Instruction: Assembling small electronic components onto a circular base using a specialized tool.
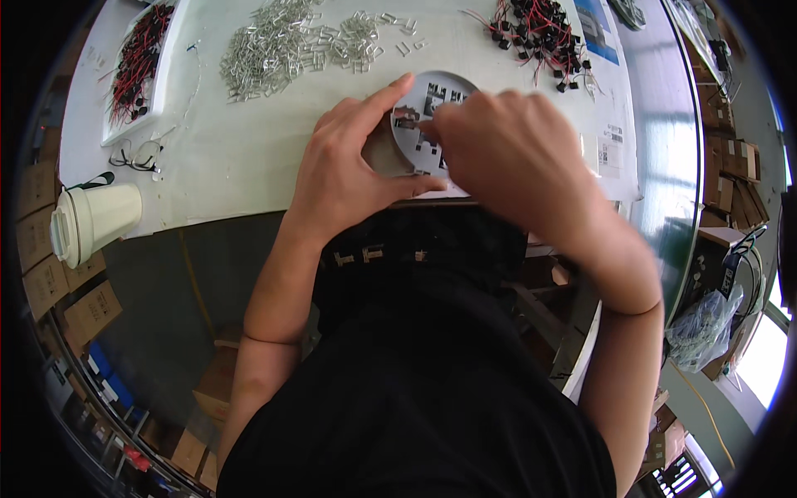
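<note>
**Two hands on one round white disc**

Here, going from left to right, a tray (pixel 141 70) of red and black wired parts sat far off on the left of the white table (pixel 241 166). Near it lay a pair of glasses (pixel 137 155), and a pale paper cup (pixel 93 220) lay on its side at the table's near left edge. A heap of small shiny metal clips (pixel 290 46) was spread far back in the middle.

The left hand (pixel 349 166) held a round white disc (pixel 432 91) at the table's near edge. Its first finger stretched up over the far left rim and its thumb ran under the near rim, so the fingers were spread apart and clamped on the disc. Small dark pieces sat on the disc's face.

The right hand (pixel 506 153) lay just right of the disc and covered its right half. Its fingertips were pinched together on something tiny by the disc's middle. I could not tell what it was.

Far right lay another pile of red and black wired parts (pixel 540 37).
</note>
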`<state>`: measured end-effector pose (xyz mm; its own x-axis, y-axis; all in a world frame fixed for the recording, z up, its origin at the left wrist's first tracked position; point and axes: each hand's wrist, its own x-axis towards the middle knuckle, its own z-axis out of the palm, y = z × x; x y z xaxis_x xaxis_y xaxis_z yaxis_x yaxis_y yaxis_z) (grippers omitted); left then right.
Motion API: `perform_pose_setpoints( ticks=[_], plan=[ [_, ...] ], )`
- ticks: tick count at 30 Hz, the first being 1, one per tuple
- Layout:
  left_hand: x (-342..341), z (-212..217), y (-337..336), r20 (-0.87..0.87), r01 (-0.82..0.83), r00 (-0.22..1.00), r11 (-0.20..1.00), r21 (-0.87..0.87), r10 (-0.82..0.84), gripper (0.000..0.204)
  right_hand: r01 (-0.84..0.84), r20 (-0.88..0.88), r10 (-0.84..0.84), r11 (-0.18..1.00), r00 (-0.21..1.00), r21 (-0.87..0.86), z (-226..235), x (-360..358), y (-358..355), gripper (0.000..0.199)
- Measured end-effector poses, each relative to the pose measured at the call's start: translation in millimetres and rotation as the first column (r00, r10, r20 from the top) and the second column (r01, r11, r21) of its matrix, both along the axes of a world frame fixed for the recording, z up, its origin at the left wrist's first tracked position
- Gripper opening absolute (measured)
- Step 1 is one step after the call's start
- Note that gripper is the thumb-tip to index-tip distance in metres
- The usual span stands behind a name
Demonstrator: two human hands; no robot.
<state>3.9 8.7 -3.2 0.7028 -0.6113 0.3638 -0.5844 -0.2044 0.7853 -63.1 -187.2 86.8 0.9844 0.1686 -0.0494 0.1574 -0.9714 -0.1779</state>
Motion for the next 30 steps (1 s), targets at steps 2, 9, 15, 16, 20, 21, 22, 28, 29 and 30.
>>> perform_pose_setpoints(
  ticks=[2,9,15,16,20,21,22,28,29,30],
  plan=[
    [1.6,-0.5,-1.8,-0.030,-0.011,0.999,1.000,-0.006,0.010,0.103,-0.052,0.018,0.052,0.998,0.998,-0.028,8.3,3.5,-3.6,0.026],
    [4.9,-6.0,-1.8,-0.052,0.007,0.999,0.999,-0.052,-0.009,0.103,-0.051,0.023,0.052,0.998,0.998,-0.039,12.0,5.2,1.0,0.028],
    [4.4,-7.9,-1.6,-0.049,0.015,0.999,0.998,-0.064,-0.018,0.103,-0.010,-0.007,0.010,1.000,1.000,-0.022,5.6,5.3,-0.5,0.032],
    [4.1,-8.0,-1.8,-0.050,0.011,0.999,0.998,-0.065,-0.014,0.103,0.009,-0.040,-0.010,1.000,0.999,-0.021,5.6,6.1,-1.2,0.033],
    [1.9,-9.5,-1.1,-0.038,0.003,0.999,0.998,-0.063,-0.006,0.104,0.036,-0.095,-0.035,0.999,0.995,0.009,-3.2,4.1,-5.7,0.036],
    [1.5,-9.5,-0.6,-0.021,0.004,1.000,0.998,-0.059,-0.005,0.104,0.041,-0.105,-0.039,0.999,0.994,0.024,-4.3,3.2,-6.3,0.037],
    [1.1,-9.3,-0.1,-0.004,0.004,1.000,0.999,-0.054,-0.005,0.104,0.042,-0.106,-0.039,0.999,0.994,0.024,-4.1,3.0,-6.1,0.037],
    [3.8,-6.5,2.2,-0.001,-0.002,1.000,0.999,-0.034,0.002,0.103,0.032,-0.118,-0.025,0.998,0.993,0.057,-6.0,5.8,-14.6,0.038],
    [4.8,-5.5,4.1,-0.004,0.009,1.000,1.000,-0.026,-0.009,0.099,0.023,-0.125,-0.012,0.996,0.992,0.081,-6.0,6.6,-18.0,0.038],
    [6.2,-3.8,6.4,-0.006,0.019,1.000,1.000,-0.017,-0.019,0.095,0.017,-0.120,-0.007,0.997,0.993,0.081,-4.6,6.5,-20.7,0.038]
  ],
)
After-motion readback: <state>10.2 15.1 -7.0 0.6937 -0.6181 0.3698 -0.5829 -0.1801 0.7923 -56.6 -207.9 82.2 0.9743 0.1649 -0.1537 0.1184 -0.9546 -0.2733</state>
